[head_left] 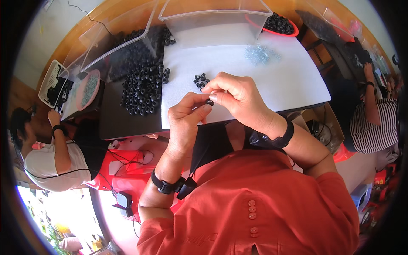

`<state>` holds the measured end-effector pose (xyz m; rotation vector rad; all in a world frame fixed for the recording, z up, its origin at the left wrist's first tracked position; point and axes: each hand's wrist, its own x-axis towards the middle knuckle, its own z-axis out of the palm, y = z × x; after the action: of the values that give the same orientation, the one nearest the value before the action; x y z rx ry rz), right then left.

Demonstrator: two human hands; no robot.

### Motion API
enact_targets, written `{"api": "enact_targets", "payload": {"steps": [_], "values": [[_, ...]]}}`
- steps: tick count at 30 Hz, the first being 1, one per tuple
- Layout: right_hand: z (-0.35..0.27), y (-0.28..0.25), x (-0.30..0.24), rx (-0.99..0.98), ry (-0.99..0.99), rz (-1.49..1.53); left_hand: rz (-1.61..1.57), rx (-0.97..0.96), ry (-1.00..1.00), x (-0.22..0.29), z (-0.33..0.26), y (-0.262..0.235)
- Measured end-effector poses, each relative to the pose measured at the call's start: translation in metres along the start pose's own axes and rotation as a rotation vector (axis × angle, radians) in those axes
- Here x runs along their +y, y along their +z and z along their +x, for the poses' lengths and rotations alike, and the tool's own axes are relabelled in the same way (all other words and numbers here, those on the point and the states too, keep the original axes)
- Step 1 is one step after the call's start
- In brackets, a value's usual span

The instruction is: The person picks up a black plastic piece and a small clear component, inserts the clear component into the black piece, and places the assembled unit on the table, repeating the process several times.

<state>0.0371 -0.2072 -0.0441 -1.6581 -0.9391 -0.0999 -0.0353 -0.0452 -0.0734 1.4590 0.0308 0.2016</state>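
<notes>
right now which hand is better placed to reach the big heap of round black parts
Likely the left hand: nearer the heap of round black parts; the right hand is farther.

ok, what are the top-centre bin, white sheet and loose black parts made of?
Bin: probably clear glossy plastic; see-through wall, bright rim.
White sheet: matt, maybe foam or paper; no sharp reflections.
Black parts: likely moulded plastic or rubber, satin; small highlights.

Free room: near right of the flat white sheet (293,87)
A clear rectangular plastic box (212,34) bars the far side; heaped round black pieces (142,91), the left.
</notes>
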Motion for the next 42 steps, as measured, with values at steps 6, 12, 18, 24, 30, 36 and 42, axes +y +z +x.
{"api": "enact_targets", "payload": {"steps": [6, 12, 18, 24, 30, 36, 42], "values": [[0.001, 0.001, 0.001, -0.06, -0.129, -0.214, -0.045, 0.022, -0.031, -0.007, 0.002, -0.002], [0.009, -0.009, -0.001, -0.114, 0.444, 0.21, -0.074, 0.014, -0.034, -0.008, 0.002, -0.006], [-0.005, 0.001, 0.004, -0.122, 0.16, -0.035, -0.109, -0.014, -0.07, -0.006, 0.004, -0.012], [0.009, -0.014, -0.026, -0.54, 0.169, -0.249, -0.304, 0.113, -0.109, -0.007, 0.006, -0.015], [0.022, -0.025, -0.016, -0.473, 0.384, -0.06, -0.328, 0.108, -0.109, -0.006, 0.007, -0.016], [0.056, -0.014, 0.027, -0.321, 0.103, -0.706, -0.313, 0.062, -0.12, -0.008, 0.011, -0.019], [0.066, 0.001, 0.048, -0.398, 0.141, -0.829, -0.314, 0.046, -0.094, -0.011, 0.01, -0.018]]}}
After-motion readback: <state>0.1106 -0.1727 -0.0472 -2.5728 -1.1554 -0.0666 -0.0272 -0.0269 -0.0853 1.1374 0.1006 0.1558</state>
